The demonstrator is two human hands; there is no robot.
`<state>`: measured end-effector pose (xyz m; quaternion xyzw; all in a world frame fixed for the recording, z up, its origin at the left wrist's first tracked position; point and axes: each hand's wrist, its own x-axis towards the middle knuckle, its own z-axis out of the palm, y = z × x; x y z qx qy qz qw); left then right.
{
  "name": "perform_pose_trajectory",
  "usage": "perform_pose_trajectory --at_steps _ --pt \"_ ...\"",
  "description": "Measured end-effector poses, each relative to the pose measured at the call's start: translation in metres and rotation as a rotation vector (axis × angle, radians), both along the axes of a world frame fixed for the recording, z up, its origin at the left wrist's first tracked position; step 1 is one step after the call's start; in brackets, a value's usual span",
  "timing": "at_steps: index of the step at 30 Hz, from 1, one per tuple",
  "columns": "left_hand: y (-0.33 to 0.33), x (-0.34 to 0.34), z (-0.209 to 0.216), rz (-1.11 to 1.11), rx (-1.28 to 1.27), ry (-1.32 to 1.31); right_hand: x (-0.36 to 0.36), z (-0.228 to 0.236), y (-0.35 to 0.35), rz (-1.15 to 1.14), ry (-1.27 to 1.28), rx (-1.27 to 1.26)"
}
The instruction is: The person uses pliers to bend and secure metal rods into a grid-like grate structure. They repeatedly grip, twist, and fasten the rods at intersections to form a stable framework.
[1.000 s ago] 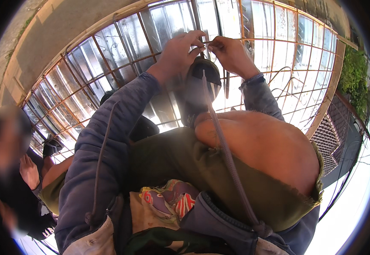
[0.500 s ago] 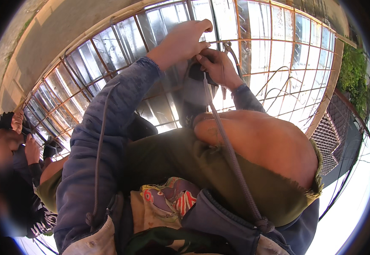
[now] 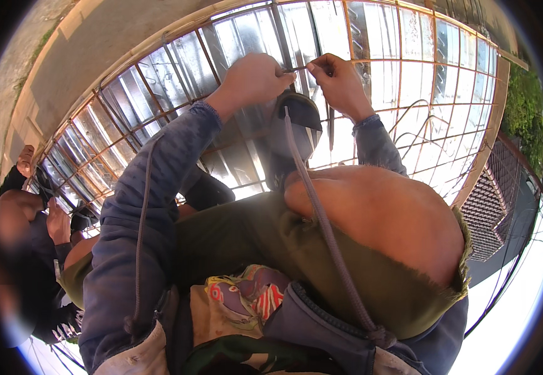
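My left hand (image 3: 252,81) is closed, with thumb and fingertips pinched together over a grid of rusty steel bars (image 3: 400,60). To its right, my right hand (image 3: 341,87) pinches between thumb and forefinger. A short, thin dark wire (image 3: 301,68) spans the gap between the two sets of fingertips, close to a grid crossing. Below the right hand a narrow dark rod (image 3: 331,125) hangs down; whether that hand holds it is unclear. My dark shoe (image 3: 297,112) rests on the grid just under the hands.
Shiny corrugated metal sheets (image 3: 240,37) lie beneath the bars. Loose bent bars (image 3: 418,119) lie to the right. A wooden edge board (image 3: 493,125) bounds the grid. At the far left crouches another person (image 3: 18,244), one hand (image 3: 26,160) at the grid's edge.
My hands have moved apart and slightly toward me, and the thin wire now shows between them. The other person's upper hand has risen toward the grid's edge.
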<state>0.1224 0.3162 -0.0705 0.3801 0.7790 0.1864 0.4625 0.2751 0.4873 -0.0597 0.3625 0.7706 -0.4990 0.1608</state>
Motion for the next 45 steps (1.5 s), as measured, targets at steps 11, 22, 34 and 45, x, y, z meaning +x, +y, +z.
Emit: perform_pose_trajectory --at_steps 11,22,34,45 --pt "0.001 0.008 -0.028 0.618 -0.079 -0.713 0.027 -0.013 -0.012 0.072 0.087 0.194" --pt "-0.007 0.033 -0.009 0.693 -0.002 -0.603 0.056 0.035 -0.035 0.089 -0.044 0.137" --pt "-0.011 0.058 -0.019 0.787 -0.073 -0.773 0.098 0.003 -0.017 0.239 -0.422 0.563" --pt "-0.022 0.071 -0.016 1.016 0.025 -0.993 0.084 0.071 -0.025 0.164 -0.417 0.325"
